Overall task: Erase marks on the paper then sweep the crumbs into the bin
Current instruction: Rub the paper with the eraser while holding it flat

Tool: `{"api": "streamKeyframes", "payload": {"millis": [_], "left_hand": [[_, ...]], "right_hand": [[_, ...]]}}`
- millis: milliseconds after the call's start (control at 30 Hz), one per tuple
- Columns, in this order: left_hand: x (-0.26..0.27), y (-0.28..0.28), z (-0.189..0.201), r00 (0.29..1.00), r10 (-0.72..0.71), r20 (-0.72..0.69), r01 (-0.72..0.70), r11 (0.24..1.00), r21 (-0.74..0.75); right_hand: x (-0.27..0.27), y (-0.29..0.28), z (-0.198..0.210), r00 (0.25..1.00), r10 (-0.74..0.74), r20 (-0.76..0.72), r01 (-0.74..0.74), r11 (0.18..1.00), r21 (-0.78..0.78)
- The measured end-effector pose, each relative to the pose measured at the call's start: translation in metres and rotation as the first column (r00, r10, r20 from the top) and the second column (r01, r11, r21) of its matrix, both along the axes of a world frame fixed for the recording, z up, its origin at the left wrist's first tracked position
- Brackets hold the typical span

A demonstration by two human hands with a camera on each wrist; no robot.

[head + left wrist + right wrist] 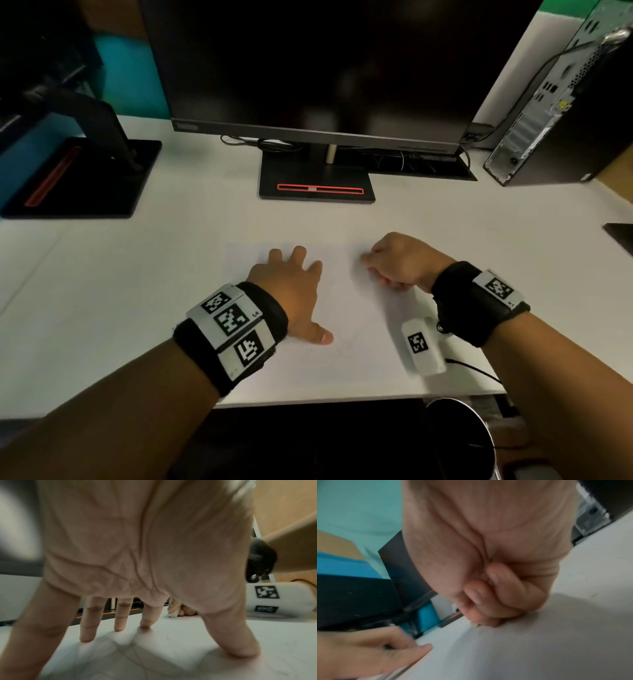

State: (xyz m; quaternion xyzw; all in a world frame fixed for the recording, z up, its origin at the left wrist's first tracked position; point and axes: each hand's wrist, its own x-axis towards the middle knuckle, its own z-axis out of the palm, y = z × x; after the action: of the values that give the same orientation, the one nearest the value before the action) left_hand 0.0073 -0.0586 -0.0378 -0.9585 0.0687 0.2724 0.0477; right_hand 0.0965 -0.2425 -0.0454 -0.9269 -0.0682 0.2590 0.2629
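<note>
Your bin, a dark round container, sits below the table's near edge at about 5 o'clock from the paper; its inside is too dark to tell what it holds.

The paper lies flat on the white table in front of you, its near edge close to the table's near edge. Faint pencil lines show on the sheet around your left hand.

Your left hand rests on the left part of the paper with fingers straight and spread, the tips and thumb pressing the sheet down; it grasps nothing.

Your right hand is at the paper's 1 o'clock corner, fingers curled tight, pinching a small white eraser whose end touches the sheet. The eraser is nearly hidden in the head and right-wrist views; crumbs are too small to tell.

At 12 o'clock beyond the paper stands a monitor on its dark base, with bare table between base and sheet. A second stand sits at 10 o'clock and a computer tower at 2 o'clock, both well apart from the paper. A dark flat object pokes in at the 3 o'clock edge. Bare table stretches toward 9 o'clock of the sheet.
</note>
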Motion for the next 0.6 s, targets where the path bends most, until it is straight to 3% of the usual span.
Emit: {"api": "streamKeyframes", "payload": {"millis": [133, 300, 433, 600], "left_hand": [[0.001, 0.000, -0.001, 1.000, 0.001, 0.003, -0.001, 1.000, 0.001], [0.001, 0.000, -0.002, 1.000, -0.002, 0.002, 0.002, 1.000, 0.000], [0.001, -0.001, -0.002, 1.000, 0.005, 0.002, -0.005, 1.000, -0.006], [0.001, 0.000, -0.004, 1.000, -0.004, 0.006, 0.004, 1.000, 0.004]], "right_hand": [[-0.010, 0.007, -0.003, 0.994, 0.104, -0.028, -0.105, 0.994, -0.008], [0.003, 0.004, 0.000, 1.000, 0.018, 0.001, -0.018, 1.000, 0.011], [-0.010, 0.013, -0.004, 0.988, 0.143, -0.056, -0.143, 0.990, 0.003], [0.003, 0.011, 0.000, 0.998, 0.053, -0.020, -0.053, 0.999, 0.004]]}}
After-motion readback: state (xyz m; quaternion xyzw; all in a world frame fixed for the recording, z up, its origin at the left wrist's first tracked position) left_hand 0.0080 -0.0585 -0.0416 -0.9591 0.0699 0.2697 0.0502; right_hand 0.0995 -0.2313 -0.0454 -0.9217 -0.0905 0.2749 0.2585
